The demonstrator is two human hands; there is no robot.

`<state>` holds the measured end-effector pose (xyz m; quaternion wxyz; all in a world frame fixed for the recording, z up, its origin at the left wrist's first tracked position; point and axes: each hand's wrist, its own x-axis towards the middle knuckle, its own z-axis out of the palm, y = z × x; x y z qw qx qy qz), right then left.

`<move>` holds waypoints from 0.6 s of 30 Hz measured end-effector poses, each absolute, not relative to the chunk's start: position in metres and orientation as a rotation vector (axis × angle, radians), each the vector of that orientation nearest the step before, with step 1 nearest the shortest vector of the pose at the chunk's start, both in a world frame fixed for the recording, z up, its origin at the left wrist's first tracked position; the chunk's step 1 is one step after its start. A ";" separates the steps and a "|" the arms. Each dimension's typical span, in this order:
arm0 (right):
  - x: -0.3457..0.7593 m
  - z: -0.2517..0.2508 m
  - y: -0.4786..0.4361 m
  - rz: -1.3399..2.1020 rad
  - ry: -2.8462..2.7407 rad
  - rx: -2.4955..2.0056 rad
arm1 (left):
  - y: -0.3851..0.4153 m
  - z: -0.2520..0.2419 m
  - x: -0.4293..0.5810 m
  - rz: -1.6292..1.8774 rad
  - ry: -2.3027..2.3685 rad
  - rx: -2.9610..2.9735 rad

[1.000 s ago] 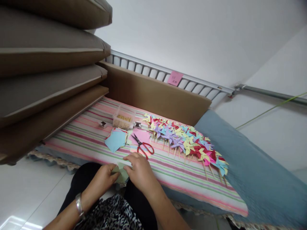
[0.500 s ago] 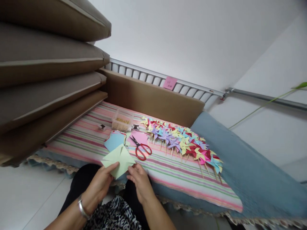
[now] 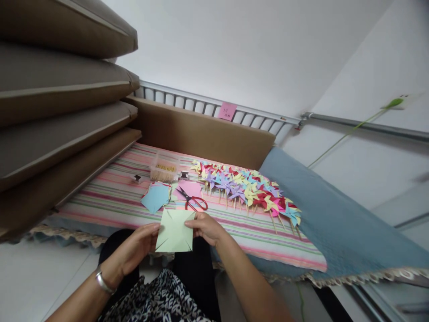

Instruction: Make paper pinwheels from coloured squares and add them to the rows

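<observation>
A light green paper square, with slits running in from its corners, is held up over my lap. My left hand grips its left edge, and my right hand pinches the upper right edge between thumb and fingers. Just beyond the paper, red-handled scissors lie partly on pink paper sheets. Blue paper sheets sit to their left. A clear plastic box with thin yellowish pieces stands behind the sheets.
Many colourful pinwheels on sticks cover the right of the striped cloth. Stacked brown cushions rise at the left. A brown board stands along the back, before a white radiator.
The green paper has turned from a diamond to a squared position. My right hand has moved up to its upper right edge. The view has shifted slightly.
</observation>
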<state>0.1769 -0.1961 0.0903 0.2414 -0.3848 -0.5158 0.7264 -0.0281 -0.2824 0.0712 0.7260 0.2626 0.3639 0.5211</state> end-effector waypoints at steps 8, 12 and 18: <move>0.168 0.097 -0.187 1.948 -1.693 -1.161 | -0.274 0.065 -0.006 1.071 0.967 0.643; 0.161 0.097 -0.184 1.779 -1.676 -1.172 | -0.269 0.059 -0.002 1.113 1.007 0.595; 0.145 0.074 -0.202 1.557 -1.458 -1.124 | -0.266 0.058 0.007 1.389 1.041 0.387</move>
